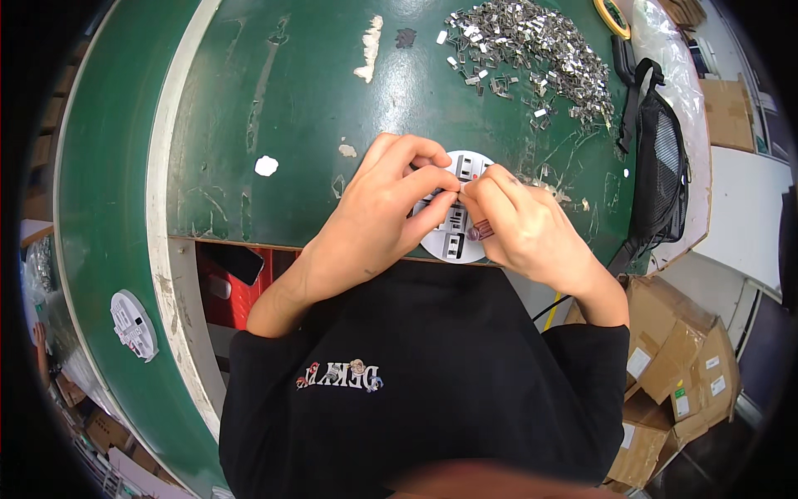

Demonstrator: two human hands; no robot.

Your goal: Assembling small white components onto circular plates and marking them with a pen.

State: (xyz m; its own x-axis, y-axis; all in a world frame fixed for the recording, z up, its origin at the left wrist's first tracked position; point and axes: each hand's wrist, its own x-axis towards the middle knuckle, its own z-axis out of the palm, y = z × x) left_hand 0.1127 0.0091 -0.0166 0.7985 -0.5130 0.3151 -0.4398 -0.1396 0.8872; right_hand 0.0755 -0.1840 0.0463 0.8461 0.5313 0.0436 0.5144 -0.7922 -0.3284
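A round white plastic unit (475, 251) with black and grey slotted parts lies at the table's front edge, partly covered by my hands. My left hand (384, 204) comes over it from the left, thumb and index finger pinched together above its middle. My right hand (525, 223) meets it from the right, thumb and index finger pinched at the same spot. Whatever small piece is between the fingertips cannot be made out. A reddish translucent handle (480, 230), like that of a screwdriver, sticks out from under the curled fingers of my right hand.
A heap of small metal clips (540, 58) covers the far right of the green table (307, 125). Beside it lie a black mesh bag (662, 166) and a yellow tape roll (613, 17). Another round white unit (133, 324) sits on the left green surface. Cardboard boxes (677, 366) stand at lower right.
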